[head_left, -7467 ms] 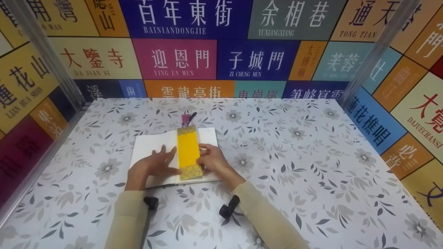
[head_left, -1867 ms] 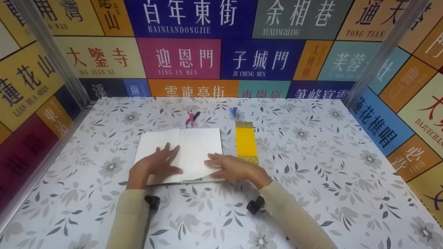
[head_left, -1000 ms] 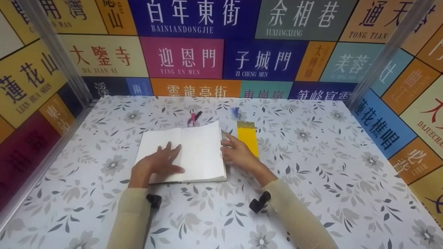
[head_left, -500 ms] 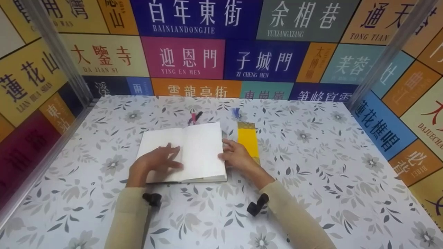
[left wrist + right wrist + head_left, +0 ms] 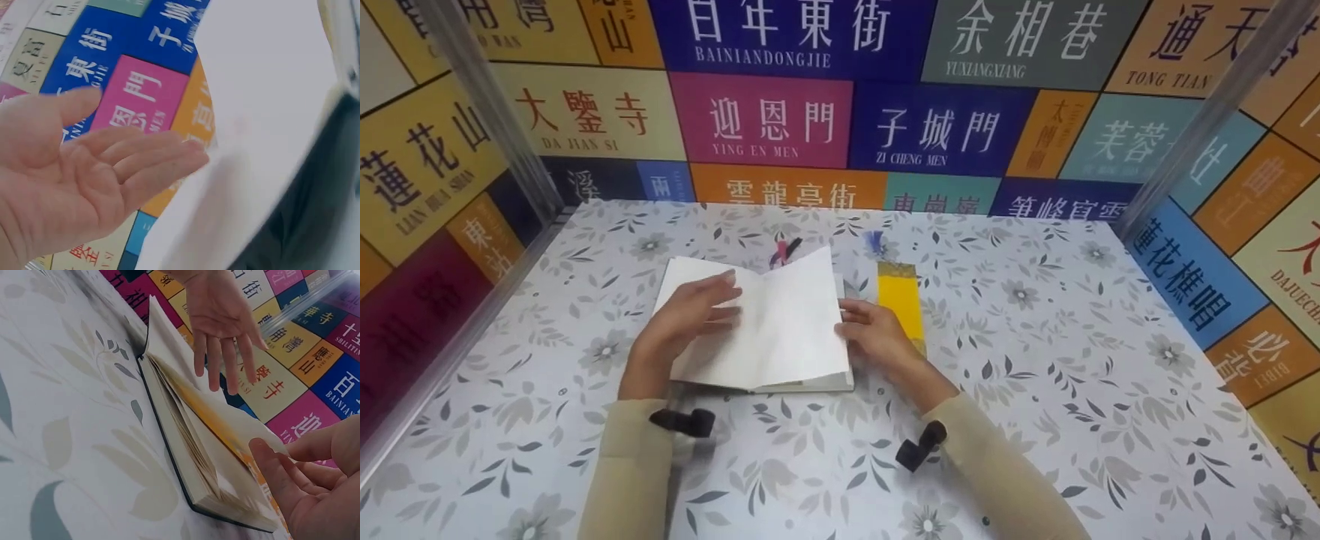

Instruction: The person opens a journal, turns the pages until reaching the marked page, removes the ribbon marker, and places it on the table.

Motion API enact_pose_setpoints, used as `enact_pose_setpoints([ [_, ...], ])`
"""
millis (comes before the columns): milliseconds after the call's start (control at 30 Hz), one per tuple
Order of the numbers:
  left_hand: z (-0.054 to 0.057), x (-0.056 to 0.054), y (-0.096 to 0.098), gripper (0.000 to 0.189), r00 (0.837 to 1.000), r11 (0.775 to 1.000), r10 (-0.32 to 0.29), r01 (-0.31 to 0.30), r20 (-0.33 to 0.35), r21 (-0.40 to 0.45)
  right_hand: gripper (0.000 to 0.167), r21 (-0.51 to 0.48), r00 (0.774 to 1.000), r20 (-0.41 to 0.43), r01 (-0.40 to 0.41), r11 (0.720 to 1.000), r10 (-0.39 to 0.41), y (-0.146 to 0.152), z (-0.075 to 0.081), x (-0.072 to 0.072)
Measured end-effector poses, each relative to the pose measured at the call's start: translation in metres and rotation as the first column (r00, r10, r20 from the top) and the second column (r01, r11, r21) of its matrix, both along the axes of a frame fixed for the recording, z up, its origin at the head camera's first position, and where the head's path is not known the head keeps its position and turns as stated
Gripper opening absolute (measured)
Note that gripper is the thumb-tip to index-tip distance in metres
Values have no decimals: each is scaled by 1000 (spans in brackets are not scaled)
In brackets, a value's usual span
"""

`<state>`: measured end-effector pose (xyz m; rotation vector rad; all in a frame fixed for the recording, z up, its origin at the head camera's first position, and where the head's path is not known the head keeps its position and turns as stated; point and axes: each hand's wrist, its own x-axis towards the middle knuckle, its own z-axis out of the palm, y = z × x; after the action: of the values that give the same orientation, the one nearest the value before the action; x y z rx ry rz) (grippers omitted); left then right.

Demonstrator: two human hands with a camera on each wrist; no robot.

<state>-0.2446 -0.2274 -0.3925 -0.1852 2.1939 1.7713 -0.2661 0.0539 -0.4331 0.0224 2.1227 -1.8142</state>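
Observation:
An open book (image 5: 802, 330) with blank white pages lies on the table. My right hand (image 5: 877, 330) pinches the right edge of a page, which lifts and bows upward; the right wrist view shows this hand's (image 5: 315, 478) thumb and finger on the paper. My left hand (image 5: 682, 322) hovers with fingers extended over the left page; in the left wrist view its palm (image 5: 73, 180) faces the paper. Pink and black tassels (image 5: 782, 251) stick out at the book's top. Beneath the lifted page a yellow-orange strip (image 5: 208, 413) shows. A yellow bookmark (image 5: 898, 300) lies right of the book, partly behind my right hand.
The table (image 5: 1072, 390) wears a white floral cover. A blue tassel (image 5: 874, 241) lies above the yellow bookmark. Colourful panels with lettering (image 5: 765, 120) line the back and sides, with clear corner posts (image 5: 1192, 127).
The yellow bookmark went from the open book to the table on its right. The right hand then raised a page edge. Lately the left hand has lifted off the left page, which also rises.

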Motion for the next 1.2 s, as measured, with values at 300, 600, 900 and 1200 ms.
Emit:
enact_pose_setpoints([
  [300,18,1,5,74,996,971,90,-92,22,221,39,-198,998,8,-66,978,69,-10,21,5],
  [600,32,7,16,74,997,972,75,-69,-18,224,40,-190,977,-96,-203,961,188,-39,35,10],
  [900,35,10,16,62,999,989,34,-29,-36,142,46,8,926,-172,-341,940,337,-58,32,21],
  [1200,45,16,15,63,997,1000,23,-24,-70,-10,53,336,756,-379,-425,840,534,-63,23,31],
])
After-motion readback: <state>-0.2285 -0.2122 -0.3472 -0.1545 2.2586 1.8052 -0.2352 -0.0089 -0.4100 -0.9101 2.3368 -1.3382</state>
